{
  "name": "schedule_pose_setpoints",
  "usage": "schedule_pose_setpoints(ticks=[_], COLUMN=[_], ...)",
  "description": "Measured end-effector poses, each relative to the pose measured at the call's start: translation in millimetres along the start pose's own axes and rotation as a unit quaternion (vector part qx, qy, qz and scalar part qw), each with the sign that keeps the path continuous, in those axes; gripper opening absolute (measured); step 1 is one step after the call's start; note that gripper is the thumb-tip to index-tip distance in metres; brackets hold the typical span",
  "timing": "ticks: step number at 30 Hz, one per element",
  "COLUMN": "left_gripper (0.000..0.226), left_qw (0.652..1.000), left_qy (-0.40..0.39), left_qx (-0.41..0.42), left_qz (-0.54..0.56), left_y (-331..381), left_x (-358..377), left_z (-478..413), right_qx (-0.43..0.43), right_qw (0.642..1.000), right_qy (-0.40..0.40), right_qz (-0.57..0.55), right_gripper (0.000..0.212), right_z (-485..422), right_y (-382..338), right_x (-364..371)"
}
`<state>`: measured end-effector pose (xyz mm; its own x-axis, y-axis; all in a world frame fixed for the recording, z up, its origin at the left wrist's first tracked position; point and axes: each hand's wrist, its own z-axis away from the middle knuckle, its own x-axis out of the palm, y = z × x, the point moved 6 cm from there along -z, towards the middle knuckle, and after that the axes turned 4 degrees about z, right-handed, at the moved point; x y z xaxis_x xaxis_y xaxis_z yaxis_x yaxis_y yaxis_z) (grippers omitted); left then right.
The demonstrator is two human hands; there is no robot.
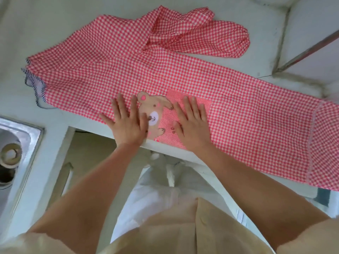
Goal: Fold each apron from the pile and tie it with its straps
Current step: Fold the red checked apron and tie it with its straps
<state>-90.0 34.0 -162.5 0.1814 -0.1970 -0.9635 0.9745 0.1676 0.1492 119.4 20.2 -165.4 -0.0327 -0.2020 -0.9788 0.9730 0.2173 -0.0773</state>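
Fold step: left hand [126, 125] and right hand [192, 125] lay flat, fingers spread, smoothing the apron [102, 70] on the worktop [60, 121]. Next likely needed another fold, then straps.

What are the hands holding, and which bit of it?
Nothing is gripped. The left hand and right hand lie flat on the apron, pressing either side of its bear patch.

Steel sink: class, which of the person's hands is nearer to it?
Left. The left hand lies flat on the gingham apron between the sink and the bear patch; the right hand lies flat beyond the bear patch, farther away.
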Motion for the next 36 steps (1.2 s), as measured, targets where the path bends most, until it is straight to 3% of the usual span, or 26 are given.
schedule_pose_setpoints(ticks=[6, 10, 13, 18, 21, 26, 28, 32, 36], left_gripper=[0.066, 0.063, 0.056, 0.067, 0.069, 0.058, 0.047, 0.032, 0.025], left_qw=[1.000, 0.999, 0.995, 0.992, 0.982, 0.974, 0.974, 0.963, 0.939], left_qy=[0.002, 0.038, 0.085, 0.016, -0.025, -0.001, 0.049, 0.148, 0.179], left_qx=[-0.015, 0.014, 0.045, 0.120, 0.189, 0.227, 0.222, 0.206, 0.226], left_qz=[0.021, 0.027, 0.036, 0.028, -0.001, -0.017, 0.011, 0.091, 0.188], left_y=[9.8, -5.7, -27.2, -59.6, -85.2, -105.8, -104.9, -82.0, -36.8], left_x=[1.3, -17.6, -42.6, -43.0, -34.6, -45.4, -59.5, -99.4, -133.0], left_z=[21.3, 6.1, -32.3, -76.7, -86.1, -113.5, -125.6, -160.3, -201.7], right_qx=[-0.037, 0.037, 0.053, -0.012, 0.011, 0.014, 0.041, 0.125, 0.170], right_qw=[0.999, 0.993, 0.989, 0.996, 0.997, 0.996, 0.988, 0.940, 0.901], right_qy=[0.027, 0.094, 0.114, 0.029, -0.026, 0.054, 0.092, 0.151, 0.246], right_qz=[0.009, -0.068, -0.079, -0.087, -0.072, -0.075, -0.119, -0.279, -0.316], right_gripper=[0.060, 0.042, 0.049, 0.068, 0.064, 0.055, 0.045, 0.020, 0.023], right_z=[4.9, -12.4, -51.6, -91.8, -100.9, -107.5, -114.2, -155.2, -198.1], right_y=[31.4, 33.4, 5.7, -50.7, -56.3, -55.7, -51.7, -40.6, -26.7], right_x=[-7.2, -27.4, -42.2, -29.9, -11.6, -23.3, -33.2, -84.9, -135.6])
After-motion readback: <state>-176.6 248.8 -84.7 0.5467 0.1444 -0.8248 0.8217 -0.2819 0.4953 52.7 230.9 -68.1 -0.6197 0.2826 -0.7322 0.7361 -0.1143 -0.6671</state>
